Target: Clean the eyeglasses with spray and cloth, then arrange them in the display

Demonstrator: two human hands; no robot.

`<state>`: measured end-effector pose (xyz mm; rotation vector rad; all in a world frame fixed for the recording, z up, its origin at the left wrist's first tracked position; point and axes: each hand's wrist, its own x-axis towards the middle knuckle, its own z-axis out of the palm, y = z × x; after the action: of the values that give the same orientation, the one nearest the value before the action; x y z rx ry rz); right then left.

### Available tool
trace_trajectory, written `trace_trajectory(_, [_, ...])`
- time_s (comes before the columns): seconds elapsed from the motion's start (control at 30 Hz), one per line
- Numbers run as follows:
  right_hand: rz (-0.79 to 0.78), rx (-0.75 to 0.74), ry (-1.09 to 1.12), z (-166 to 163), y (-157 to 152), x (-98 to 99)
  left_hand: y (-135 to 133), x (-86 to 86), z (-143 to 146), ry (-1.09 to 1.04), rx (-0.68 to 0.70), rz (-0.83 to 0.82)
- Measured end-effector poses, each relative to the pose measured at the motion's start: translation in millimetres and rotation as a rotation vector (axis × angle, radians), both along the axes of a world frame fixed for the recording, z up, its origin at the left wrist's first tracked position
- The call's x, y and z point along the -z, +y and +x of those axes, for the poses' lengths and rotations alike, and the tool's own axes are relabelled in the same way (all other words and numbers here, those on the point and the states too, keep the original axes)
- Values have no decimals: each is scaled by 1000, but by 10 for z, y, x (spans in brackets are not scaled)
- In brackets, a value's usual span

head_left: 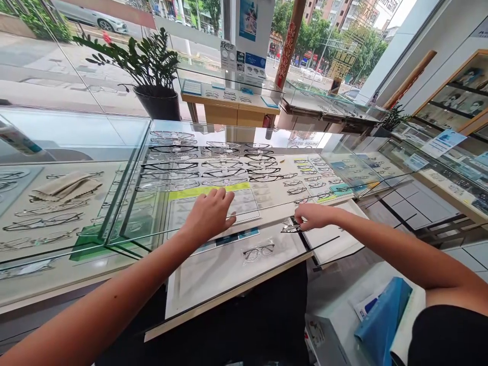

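My left hand [210,213] rests with fingers stretched out on the edge of the glass counter top [244,134], above a white pull-out tray [213,274]. My right hand [314,216] is pinched on a pair of thin-framed glasses [290,227] at the tray's right edge. Another pair of glasses [258,251] lies on the tray in front of my hands. Rows of spectacle frames [213,162] fill the display case under the glass beyond my hands.
A folded beige cloth [65,186] and more frames lie in the left case. A potted plant [150,71] stands behind the counter. A blue cloth [383,317] and papers lie lower right. More glass display cases [438,168] run along the right.
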<state>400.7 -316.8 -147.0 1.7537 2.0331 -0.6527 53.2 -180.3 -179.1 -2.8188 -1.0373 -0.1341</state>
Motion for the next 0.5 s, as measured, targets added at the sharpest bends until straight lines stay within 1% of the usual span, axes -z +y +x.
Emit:
trace_trajectory(0.1, [16, -92, -84, 15, 105, 307, -7, -1, -5, -13, 0, -4])
trace_trajectory(0.17, [45, -102, -126, 75, 193, 511, -12, -1, -11, -6, 0, -2])
trace_trajectory(0.23, [94, -80, -169, 163, 298, 701, -16, 0, -20, -3, 4, 6])
trace_trajectory(0.37, [261, -55, -256, 407, 566, 1024, -22, 17, -46, -31, 10, 10])
trace_trajectory(0.5, [444, -58, -287, 700, 887, 1289, -29, 71, -87, -50, 27, 55])
